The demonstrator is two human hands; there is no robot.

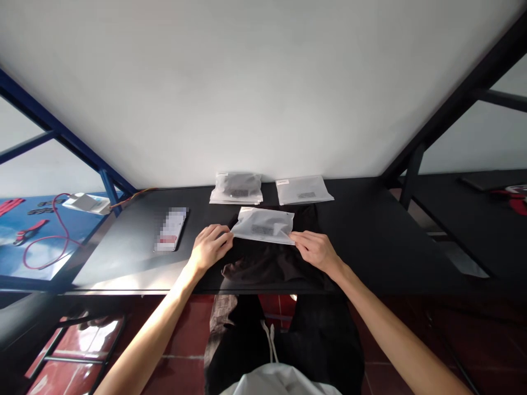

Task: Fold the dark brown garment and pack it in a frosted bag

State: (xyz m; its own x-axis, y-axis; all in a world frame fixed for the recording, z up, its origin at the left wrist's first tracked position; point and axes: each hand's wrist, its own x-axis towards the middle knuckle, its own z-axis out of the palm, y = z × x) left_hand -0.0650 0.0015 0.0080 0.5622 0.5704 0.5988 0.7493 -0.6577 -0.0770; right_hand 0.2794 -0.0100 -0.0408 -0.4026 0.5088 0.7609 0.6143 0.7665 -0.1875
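Observation:
A frosted plastic bag (263,225) with a label lies on a dark folded garment (267,263) at the black table's near edge. My left hand (209,247) pinches the bag's near left corner. My right hand (315,249) pinches its near right corner. The garment spreads under both hands and reaches the table's front edge.
Behind the bag lie a stack of filled frosted bags (236,188) and a flat bag (302,190) near the white wall. A phone (171,229) rests to the left on the black table (370,241). A blue table (45,236) with red cables stands far left. A black frame post (411,170) rises at right.

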